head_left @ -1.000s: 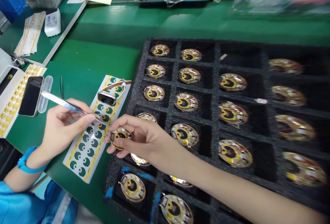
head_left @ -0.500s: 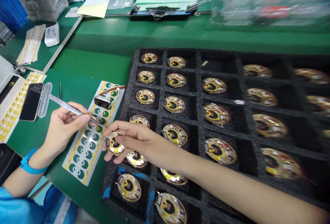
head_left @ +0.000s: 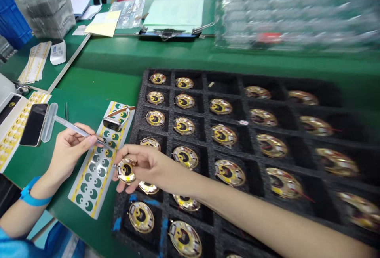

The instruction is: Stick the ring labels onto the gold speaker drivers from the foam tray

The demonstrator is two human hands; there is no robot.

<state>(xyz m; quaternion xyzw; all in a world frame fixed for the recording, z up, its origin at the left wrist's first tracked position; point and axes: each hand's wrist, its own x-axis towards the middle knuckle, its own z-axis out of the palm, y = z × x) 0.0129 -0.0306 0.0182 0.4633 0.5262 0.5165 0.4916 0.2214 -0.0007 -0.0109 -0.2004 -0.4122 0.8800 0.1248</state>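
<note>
My left hand (head_left: 73,145) pinches a pair of metal tweezers (head_left: 80,130) whose tips point right, close to the fingers of my right hand. My right hand (head_left: 142,163) holds a round gold-rimmed electronic module (head_left: 126,171) with a yellow and black face, gripped at its edge. This hand is above the left edge of a black foam tray (head_left: 139,125), whose compartments hold several similar modules. Below and between the hands lies a sticker sheet (head_left: 97,167) with yellow edge strips and dark green round shapes. A wristwatch (head_left: 112,124) rests on its upper part.
A phone (head_left: 34,124), a clear plastic case (head_left: 49,122) and another pair of tweezers (head_left: 66,111) lie at left on the green table (head_left: 97,79). Behind stand a clipboard (head_left: 169,32) and clear plastic trays (head_left: 285,16). Stacked bagged packs (head_left: 49,10) are at upper left.
The whole view has shifted, so the tray appears farther left and lower. Both hands keep their grips, on the tweezers and the module; the module's face shows at a slightly different angle.
</note>
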